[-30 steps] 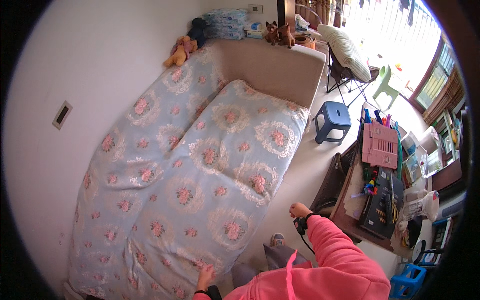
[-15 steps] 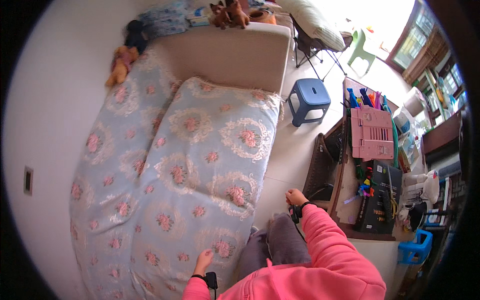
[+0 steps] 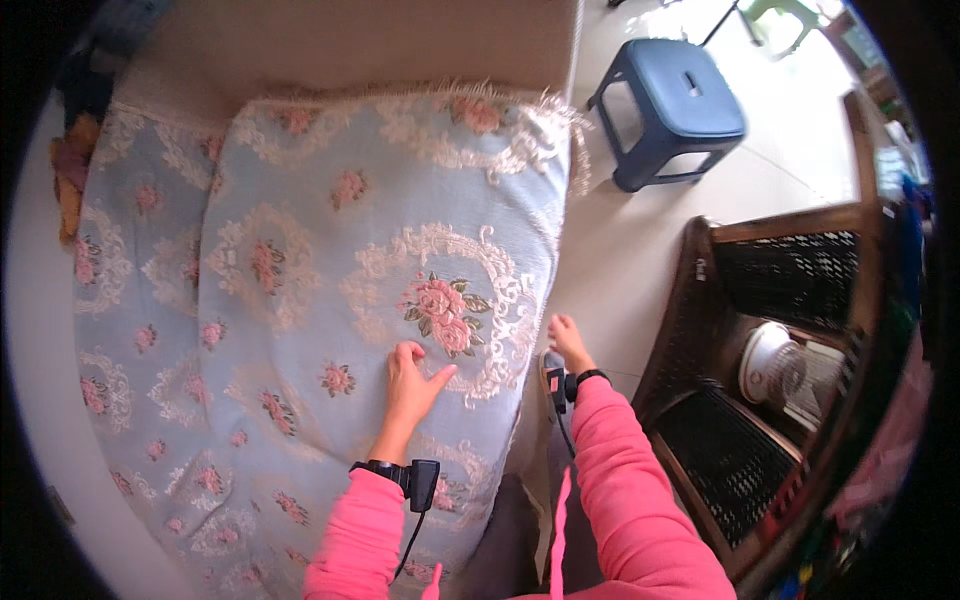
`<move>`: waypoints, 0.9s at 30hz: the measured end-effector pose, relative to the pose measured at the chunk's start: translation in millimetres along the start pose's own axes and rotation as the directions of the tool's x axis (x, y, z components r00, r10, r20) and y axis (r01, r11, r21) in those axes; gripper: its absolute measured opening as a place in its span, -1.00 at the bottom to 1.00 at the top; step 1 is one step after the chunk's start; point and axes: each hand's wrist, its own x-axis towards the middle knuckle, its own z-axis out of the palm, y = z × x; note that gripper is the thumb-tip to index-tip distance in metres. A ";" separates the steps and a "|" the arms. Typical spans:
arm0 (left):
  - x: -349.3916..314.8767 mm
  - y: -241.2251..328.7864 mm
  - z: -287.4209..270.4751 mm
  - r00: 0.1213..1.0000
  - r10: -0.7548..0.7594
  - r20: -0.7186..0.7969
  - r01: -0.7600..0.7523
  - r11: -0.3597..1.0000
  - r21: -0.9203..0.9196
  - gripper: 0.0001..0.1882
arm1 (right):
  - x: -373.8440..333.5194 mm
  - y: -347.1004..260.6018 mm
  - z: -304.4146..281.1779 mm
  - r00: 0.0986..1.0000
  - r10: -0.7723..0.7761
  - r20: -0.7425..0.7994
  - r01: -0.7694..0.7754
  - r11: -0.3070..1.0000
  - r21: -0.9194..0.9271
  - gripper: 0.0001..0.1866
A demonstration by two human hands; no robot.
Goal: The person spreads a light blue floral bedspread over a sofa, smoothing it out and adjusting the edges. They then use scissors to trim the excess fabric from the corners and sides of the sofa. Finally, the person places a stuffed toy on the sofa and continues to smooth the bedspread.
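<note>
A pale blue sofa cover (image 3: 300,370) with pink roses and cream scrollwork lies over the long seat. Above its right part is my left hand (image 3: 412,385), thumb and fingers apart, holding nothing; whether it touches the cloth I cannot tell. Just beside the cover's right edge, my right hand (image 3: 568,342) has its fingers curled in, with no object showing in it. Along the far end runs a ragged fringe (image 3: 480,92), loose at the far right corner. Soft folds cross the cloth on the left.
A beige sofa arm (image 3: 390,45) rises beyond the cover. On the tiled floor (image 3: 650,250) at the far right stands a dark blue stool (image 3: 680,95). Close on my right is a dark wooden rack (image 3: 730,440) with mesh panels and a white fan-like appliance (image 3: 775,365) inside.
I have moved forward and nearer to the cover's far end. My left hand has come forward over the cloth and opened out. My right hand is now beside the cover's edge.
</note>
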 end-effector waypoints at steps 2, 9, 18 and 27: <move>21.2 10.1 0.0 1.000 0.003 0.025 -0.005 0.997 0.076 -0.43 | 48.4 -2.4 9.5 0.998 0.047 0.031 -0.050 0.995 0.091 -0.54; 38.5 18.3 -4.7 0.964 -0.208 0.168 0.186 0.973 0.139 -0.34 | 97.4 -46.7 25.5 0.940 0.054 0.337 -0.190 0.903 0.386 -0.33; 38.4 22.3 -5.7 0.907 -0.353 0.231 0.316 0.931 0.182 -0.35 | 104.1 -64.3 33.4 0.952 0.086 0.295 -0.240 0.810 0.535 -0.40; 32.2 27.8 -4.3 0.897 -0.372 0.237 0.341 0.926 0.162 -0.34 | 146.4 -23.9 51.2 0.907 -0.023 0.420 -0.293 0.682 0.670 -0.40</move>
